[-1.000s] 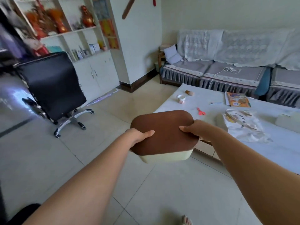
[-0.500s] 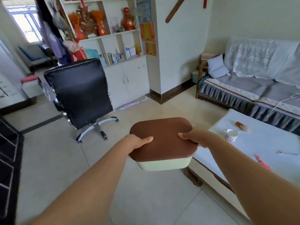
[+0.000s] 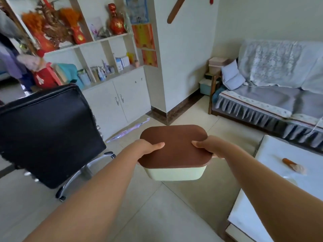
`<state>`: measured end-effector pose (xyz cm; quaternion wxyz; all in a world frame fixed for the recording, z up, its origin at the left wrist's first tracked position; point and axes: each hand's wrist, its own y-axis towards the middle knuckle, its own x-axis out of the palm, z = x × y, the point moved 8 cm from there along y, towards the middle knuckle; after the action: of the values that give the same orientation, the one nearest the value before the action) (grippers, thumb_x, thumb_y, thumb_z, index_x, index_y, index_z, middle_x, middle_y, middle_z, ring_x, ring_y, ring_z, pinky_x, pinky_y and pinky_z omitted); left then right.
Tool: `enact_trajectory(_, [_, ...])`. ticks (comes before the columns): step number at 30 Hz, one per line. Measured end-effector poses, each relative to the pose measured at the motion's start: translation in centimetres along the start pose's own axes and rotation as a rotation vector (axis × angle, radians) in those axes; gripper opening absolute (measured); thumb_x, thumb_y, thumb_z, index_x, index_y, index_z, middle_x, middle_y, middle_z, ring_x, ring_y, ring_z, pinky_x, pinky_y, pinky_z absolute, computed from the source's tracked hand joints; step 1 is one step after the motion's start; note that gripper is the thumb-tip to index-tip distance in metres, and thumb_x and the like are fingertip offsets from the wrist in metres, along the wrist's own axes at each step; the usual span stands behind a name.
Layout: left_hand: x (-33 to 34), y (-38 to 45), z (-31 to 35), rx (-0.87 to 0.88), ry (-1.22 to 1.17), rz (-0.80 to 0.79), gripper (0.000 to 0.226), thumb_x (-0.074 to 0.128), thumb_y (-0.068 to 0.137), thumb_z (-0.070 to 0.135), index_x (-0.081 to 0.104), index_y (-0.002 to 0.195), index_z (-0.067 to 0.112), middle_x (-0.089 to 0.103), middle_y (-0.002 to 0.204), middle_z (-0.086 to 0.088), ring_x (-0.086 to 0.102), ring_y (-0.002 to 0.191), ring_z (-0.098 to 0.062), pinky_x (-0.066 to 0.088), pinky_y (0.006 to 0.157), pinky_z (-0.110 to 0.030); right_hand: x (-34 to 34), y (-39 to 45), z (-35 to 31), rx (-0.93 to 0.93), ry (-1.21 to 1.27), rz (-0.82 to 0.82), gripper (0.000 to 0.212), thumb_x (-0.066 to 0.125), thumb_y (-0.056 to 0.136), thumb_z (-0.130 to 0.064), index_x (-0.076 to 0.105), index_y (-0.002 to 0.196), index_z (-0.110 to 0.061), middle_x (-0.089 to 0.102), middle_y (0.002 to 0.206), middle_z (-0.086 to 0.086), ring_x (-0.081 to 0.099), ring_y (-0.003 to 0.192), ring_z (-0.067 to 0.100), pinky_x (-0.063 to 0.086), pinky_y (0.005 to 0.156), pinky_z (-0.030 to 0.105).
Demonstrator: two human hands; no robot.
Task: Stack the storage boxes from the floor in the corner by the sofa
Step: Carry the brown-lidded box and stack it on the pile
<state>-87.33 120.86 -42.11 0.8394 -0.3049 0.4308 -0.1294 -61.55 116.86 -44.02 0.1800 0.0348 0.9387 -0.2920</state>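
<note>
Office chair [image 3: 47, 133]: a black seat back on a chrome wheeled base stood at the far left, on the tiled floor [image 3: 166, 212].
Shelf unit [image 3: 104, 70]: white open shelves over double cupboard doors lined the wall behind the chair, carrying red and orange ornaments, small boxes and bottles.
Left hand [image 3: 148, 147]: it gripped the left edge of the storage box — thumb laid flat on the lid, fingers curled out of sight beneath.
Storage box [image 3: 174, 154]: a pale cream tub under a brown rounded lid [image 3: 174, 145], it was held level in mid-air above the floor, between both outstretched arms and well apart from the corner.
Right hand [image 3: 208, 147]: it clasped the right edge in the same fashion, thumb on the lid, fingers wrapped under the rim.
Corner stack [image 3: 216, 66]: a pinkish lidded box sat on top, with a blue-green tub [image 3: 204, 89] below it — both just beside the sofa's wooden arm.
Sofa [image 3: 272, 95]: grey cushions, lace throw over the back, a pale pillow [image 3: 232, 75] at its left end.
Low table [image 3: 288, 180]: a white-covered surface at the right edge bore a small orange-brown object [image 3: 292, 165], too blurred to identify.
</note>
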Motion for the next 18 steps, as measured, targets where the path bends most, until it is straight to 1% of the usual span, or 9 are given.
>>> enact_trajectory(2, [-1.5, 5.6, 4.0, 0.043, -0.016, -0.01, 0.134, 0.067, 0.038, 0.086, 0.03, 0.15, 0.023, 0.05, 0.142, -0.006, 0.058, 0.12, -0.032, 0.053, 0.094, -0.048, -1.7, 5.1, -2.4, 0.002, 0.012, 0.027, 0.076, 0.073, 0.08, -0.043, 0.043, 0.139, -0.006, 0.058, 0.13, 0.012, 0.058, 0.116, 0.032, 0.048, 0.102, 0.046])
enact_trajectory(3, [-2.1, 7.7, 5.5, 0.067, -0.023, -0.006, 0.135, 0.068, 0.036, 0.085, 0.027, 0.151, 0.027, 0.051, 0.142, -0.005, 0.059, 0.118, -0.032, 0.054, 0.091, -0.049, -2.5, 7.3, -3.1, 0.003, 0.01, 0.038, 0.076, 0.073, 0.081, -0.043, 0.043, 0.139, -0.006, 0.058, 0.13, 0.013, 0.058, 0.116, 0.032, 0.048, 0.101, 0.045])
enact_trajectory(5, [-3.8, 13.0, 9.8, 0.079, -0.009, 0.001, 0.122, 0.067, 0.053, 0.082, 0.025, 0.152, 0.022, 0.049, 0.143, -0.008, 0.057, 0.121, -0.033, 0.053, 0.094, -0.049, -4.6, 13.7, -5.8, -0.004, 0.008, 0.054, 0.075, 0.072, 0.081, -0.043, 0.043, 0.139, -0.005, 0.058, 0.13, 0.013, 0.058, 0.116, 0.032, 0.049, 0.099, 0.043])
enact_trajectory(7, [-5.2, 17.7, 13.2, 0.058, 0.054, -0.005, 0.112, 0.06, 0.066, 0.081, 0.029, 0.151, 0.013, 0.047, 0.146, -0.01, 0.054, 0.126, -0.032, 0.05, 0.1, -0.046, -6.4, 19.2, -8.5, -0.018, -0.046, 0.057, 0.076, 0.071, 0.08, -0.047, 0.045, 0.137, -0.005, 0.058, 0.13, 0.013, 0.057, 0.117, 0.032, 0.047, 0.103, 0.044])
enact_trajectory(9, [-7.3, 22.7, 17.5, 0.075, 0.082, 0.007, 0.112, 0.056, 0.067, 0.083, 0.033, 0.15, 0.01, 0.047, 0.146, -0.01, 0.053, 0.127, -0.031, 0.049, 0.101, -0.044, -8.5, 24.6, -11.8, -0.023, -0.09, 0.058, 0.077, 0.069, 0.08, -0.051, 0.047, 0.138, -0.005, 0.058, 0.131, 0.013, 0.056, 0.12, 0.032, 0.043, 0.107, 0.045])
enact_trajectory(11, [-10.3, 29.0, 22.6, 0.092, 0.081, 0.029, 0.117, 0.056, 0.062, 0.086, 0.035, 0.149, 0.011, 0.046, 0.146, -0.009, 0.054, 0.126, -0.031, 0.05, 0.1, -0.045, -11.1, 30.8, -16.1, -0.027, -0.131, 0.084, 0.076, 0.065, 0.083, -0.053, 0.047, 0.138, -0.004, 0.057, 0.133, 0.014, 0.055, 0.121, 0.032, 0.042, 0.108, 0.045])
enact_trajectory(13, [-12.9, 33.6, 26.4, 0.096, 0.069, 0.058, 0.124, 0.058, 0.058, 0.087, 0.03, 0.151, 0.009, 0.04, 0.148, -0.009, 0.052, 0.126, -0.032, 0.05, 0.099, -0.046, -12.8, 35.4, -19.7, -0.03, -0.152, 0.094, 0.075, 0.064, 0.083, -0.054, 0.048, 0.136, -0.004, 0.058, 0.131, 0.014, 0.056, 0.12, 0.032, 0.042, 0.107, 0.044])
enact_trajectory(15, [-15.4, 37.4, 30.3, 0.119, 0.046, 0.078, 0.12, 0.06, 0.066, 0.081, 0.024, 0.152, 0.006, 0.033, 0.149, -0.01, 0.051, 0.128, -0.032, 0.051, 0.098, -0.043, -14.4, 40.2, -23.1, -0.027, -0.164, 0.108, 0.074, 0.063, 0.083, -0.055, 0.049, 0.135, -0.005, 0.059, 0.13, 0.013, 0.057, 0.118, 0.031, 0.043, 0.107, 0.044])
enact_trajectory(18, [-18.9, 45.3, 36.5, 0.132, -0.001, 0.064, 0.111, 0.062, 0.074, 0.073, 0.023, 0.15, 0.003, 0.039, 0.146, -0.012, 0.054, 0.124, -0.031, 0.053, 0.093, -0.04, -16.5, 49.0, -27.7, -0.007, -0.134, 0.115, 0.071, 0.062, 0.085, -0.053, 0.047, 0.137, -0.007, 0.059, 0.129, 0.012, 0.057, 0.118, 0.03, 0.043, 0.107, 0.045])
